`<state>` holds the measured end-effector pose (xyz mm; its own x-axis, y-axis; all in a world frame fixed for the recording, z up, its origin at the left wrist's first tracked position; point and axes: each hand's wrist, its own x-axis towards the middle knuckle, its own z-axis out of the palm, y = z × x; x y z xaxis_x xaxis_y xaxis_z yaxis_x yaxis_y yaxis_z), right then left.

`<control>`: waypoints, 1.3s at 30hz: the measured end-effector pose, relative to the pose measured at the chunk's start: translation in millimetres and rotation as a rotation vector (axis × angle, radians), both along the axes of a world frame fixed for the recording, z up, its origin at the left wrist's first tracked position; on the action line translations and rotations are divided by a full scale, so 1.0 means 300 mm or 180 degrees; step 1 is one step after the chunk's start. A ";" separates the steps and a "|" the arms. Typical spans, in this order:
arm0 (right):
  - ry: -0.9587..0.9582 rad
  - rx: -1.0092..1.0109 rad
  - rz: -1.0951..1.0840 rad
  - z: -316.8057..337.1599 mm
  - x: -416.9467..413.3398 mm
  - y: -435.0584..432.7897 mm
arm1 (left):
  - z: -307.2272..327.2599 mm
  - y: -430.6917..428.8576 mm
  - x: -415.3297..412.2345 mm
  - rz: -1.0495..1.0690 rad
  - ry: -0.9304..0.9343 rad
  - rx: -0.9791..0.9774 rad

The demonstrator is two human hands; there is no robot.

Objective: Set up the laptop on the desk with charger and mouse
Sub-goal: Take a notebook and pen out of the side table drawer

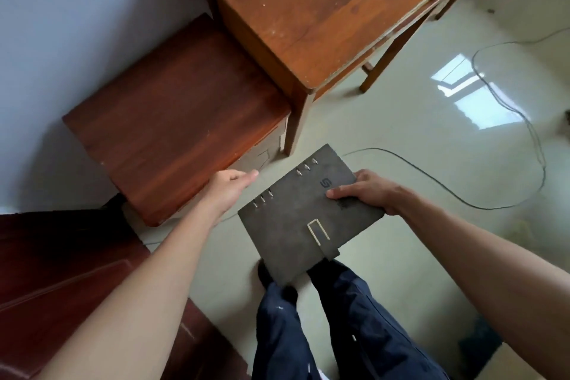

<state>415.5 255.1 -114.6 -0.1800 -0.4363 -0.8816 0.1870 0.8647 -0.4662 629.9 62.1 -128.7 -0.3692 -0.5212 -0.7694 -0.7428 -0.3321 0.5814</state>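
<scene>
A grey ring-bound notebook (303, 216) is gripped by the right hand (368, 191) at its right edge, thumb laid on the cover, fingers wrapped underneath. The notebook is held closed in mid-air, tilted, w/ metal rings along its upper-left edge and a strap clasp near the lower edge. The left hand (229, 187) is held empty, fingers extended & loosely together, nothing grasped; it is stretched toward the near corner of a dark reddish wooden stool (172, 120), fingertips just beside the notebook's ring edge, apart from it.

Below the notebook, legs in dark blue trousers (333, 327) are seen, standing on a pale glossy floor (401, 139).

The stool is set against a light wall at left. Just beyond it a lighter brown wooden desk (317, 6) is seen, its top scuffed w/ pale marks; one leg is planted near the stool's far corner. No laptop, charger or mouse can be made out on the visible part of the desk.

A thin dark cable (505, 108) is looped across the floor at right, passing a bright window reflection. At lower left, dark red wooden furniture (61, 271) is partly in view.
</scene>
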 end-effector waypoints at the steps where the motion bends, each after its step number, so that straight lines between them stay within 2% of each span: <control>1: -0.0069 0.0008 0.0116 0.028 0.018 -0.011 | 0.036 0.014 0.005 -0.0386 0.0045 0.0080; 4: -0.0230 -0.0053 0.0331 0.123 0.072 -0.035 | 0.125 0.055 0.032 -0.1126 -0.0087 0.0255; 7: -0.0175 -0.0430 0.0016 0.222 0.144 -0.024 | 0.221 0.083 0.083 -0.1010 -0.0014 0.0055; 12: 0.1048 -0.1201 -0.0718 0.387 0.233 0.007 | 0.406 0.073 0.141 -0.0881 0.0166 -0.0558; 14: 0.1239 -0.1311 -0.0894 0.455 0.247 0.022 | 0.478 0.068 0.129 -0.1007 0.0239 -0.0774; 16: 0.1077 -0.1231 -0.1125 0.520 0.235 0.042 | 0.536 0.063 0.111 -0.1173 0.0313 -0.0956; 19: 0.0363 -0.1137 -0.1406 0.624 0.168 0.113 | 0.641 0.072 0.064 -0.1421 0.0538 -0.0986; 22: -0.0485 -0.1336 -0.1449 0.715 0.117 0.216 | 0.737 0.101 -0.006 -0.1630 0.0761 -0.0694; 24: -0.0844 -0.1527 -0.1556 0.743 0.099 0.279 | 0.774 0.128 -0.054 -0.1755 0.0820 -0.0424; 28: -0.0926 -0.1856 -0.1830 0.770 0.037 0.434 | 0.837 0.212 -0.190 -0.2146 0.0798 -0.0285; 33: -0.0700 -0.1975 -0.2063 0.781 -0.102 0.633 | 0.889 0.337 -0.434 -0.2674 0.0724 -0.0274; 39: 0.0429 -0.1609 -0.1429 0.802 -0.355 0.854 | 0.893 0.535 -0.762 -0.3275 0.0600 -0.0510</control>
